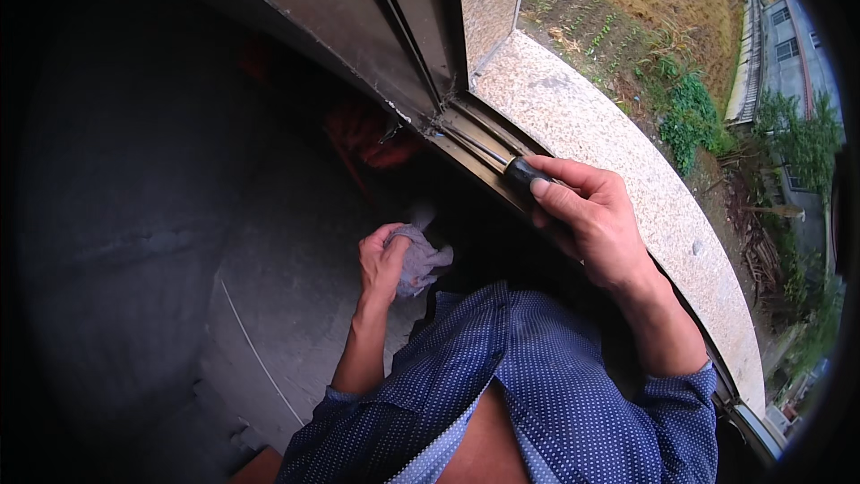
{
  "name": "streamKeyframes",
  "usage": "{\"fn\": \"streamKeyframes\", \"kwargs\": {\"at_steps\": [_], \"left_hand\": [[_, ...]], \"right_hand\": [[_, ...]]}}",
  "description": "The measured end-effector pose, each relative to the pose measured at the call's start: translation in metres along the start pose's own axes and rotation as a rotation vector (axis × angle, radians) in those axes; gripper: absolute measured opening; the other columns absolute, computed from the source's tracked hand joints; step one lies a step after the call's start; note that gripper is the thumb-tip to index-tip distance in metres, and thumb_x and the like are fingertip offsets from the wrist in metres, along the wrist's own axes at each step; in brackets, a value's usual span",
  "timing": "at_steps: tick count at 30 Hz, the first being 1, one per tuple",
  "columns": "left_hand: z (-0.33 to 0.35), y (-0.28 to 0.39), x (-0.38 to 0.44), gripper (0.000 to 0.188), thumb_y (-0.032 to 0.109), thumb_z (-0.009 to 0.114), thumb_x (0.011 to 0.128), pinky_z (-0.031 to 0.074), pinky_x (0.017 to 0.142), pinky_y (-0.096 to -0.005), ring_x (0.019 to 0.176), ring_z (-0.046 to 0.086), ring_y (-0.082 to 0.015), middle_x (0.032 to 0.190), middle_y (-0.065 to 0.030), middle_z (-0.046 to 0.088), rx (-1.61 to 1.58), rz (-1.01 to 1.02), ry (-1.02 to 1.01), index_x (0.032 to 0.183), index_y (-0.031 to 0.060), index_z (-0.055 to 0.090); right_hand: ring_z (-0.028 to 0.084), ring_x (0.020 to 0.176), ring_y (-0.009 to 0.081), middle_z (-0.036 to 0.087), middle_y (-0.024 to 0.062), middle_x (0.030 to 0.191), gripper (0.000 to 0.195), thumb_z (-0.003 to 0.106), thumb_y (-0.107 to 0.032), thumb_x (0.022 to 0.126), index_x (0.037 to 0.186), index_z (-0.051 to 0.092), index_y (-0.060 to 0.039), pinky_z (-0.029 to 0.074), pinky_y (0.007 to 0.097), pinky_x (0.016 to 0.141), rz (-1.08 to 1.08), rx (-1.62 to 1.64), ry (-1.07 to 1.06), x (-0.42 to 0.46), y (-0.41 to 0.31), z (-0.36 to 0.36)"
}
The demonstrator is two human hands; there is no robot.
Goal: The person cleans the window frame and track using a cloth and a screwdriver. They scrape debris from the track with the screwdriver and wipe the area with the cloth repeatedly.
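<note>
My right hand [591, 215] grips the black handle of a screwdriver [519, 173] between thumb and fingers. Its thin metal shaft lies along the metal window track [497, 128], pointing at the track's corner, where dirt and cobwebs [440, 122] have gathered. The screwdriver's tip is hard to make out in the grime. Lower and to the left, my left hand [381, 265] is closed around a crumpled grey cloth [420, 261], held in front of my body and apart from the window frame.
A speckled stone sill [605, 128] curves along the outer side of the track. The window's upright metal frame [376, 20] rises at the top. Blurred red items [376, 134] lie in the dark below. A thin pale line [259, 353] crosses the grey surface at lower left.
</note>
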State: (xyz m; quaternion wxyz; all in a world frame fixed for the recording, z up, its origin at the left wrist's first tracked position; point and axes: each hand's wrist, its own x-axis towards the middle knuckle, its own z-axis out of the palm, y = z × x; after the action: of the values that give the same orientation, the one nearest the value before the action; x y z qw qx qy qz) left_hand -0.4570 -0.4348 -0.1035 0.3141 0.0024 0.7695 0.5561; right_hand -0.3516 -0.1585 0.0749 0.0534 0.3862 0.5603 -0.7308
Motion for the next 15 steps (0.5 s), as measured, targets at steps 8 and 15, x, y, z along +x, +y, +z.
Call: {"fn": "streamKeyframes", "kwargs": {"at_steps": [8, 15], "left_hand": [[0.0078, 0.0086, -0.0047, 0.031, 0.009, 0.063, 0.085, 0.053, 0.072, -0.0257, 0.077, 0.064, -0.01, 0.087, -0.0073, 0.072, -0.017, -0.006, -0.005, 0.109, -0.0093, 0.069], [0.0078, 0.0058, -0.0086, 0.028, 0.007, 0.061, 0.087, 0.054, 0.075, -0.0256, 0.08, 0.066, -0.0115, 0.091, -0.008, 0.072, -0.012, -0.031, -0.02, 0.109, -0.0091, 0.069]], "right_hand": [[0.046, 0.052, 0.0037, 0.063, 0.0004, 0.074, 0.039, 0.065, -0.02, 0.098, 0.133, 0.063, -0.0018, 0.036, 0.0197, 0.046, -0.014, 0.076, -0.008, 0.0, 0.008, 0.0003], [0.046, 0.053, 0.0035, 0.062, -0.0004, 0.074, 0.038, 0.064, -0.02, 0.099, 0.133, 0.063, -0.0021, 0.036, 0.0194, 0.047, -0.026, 0.077, -0.029, 0.0001, 0.0089, -0.0007]]}}
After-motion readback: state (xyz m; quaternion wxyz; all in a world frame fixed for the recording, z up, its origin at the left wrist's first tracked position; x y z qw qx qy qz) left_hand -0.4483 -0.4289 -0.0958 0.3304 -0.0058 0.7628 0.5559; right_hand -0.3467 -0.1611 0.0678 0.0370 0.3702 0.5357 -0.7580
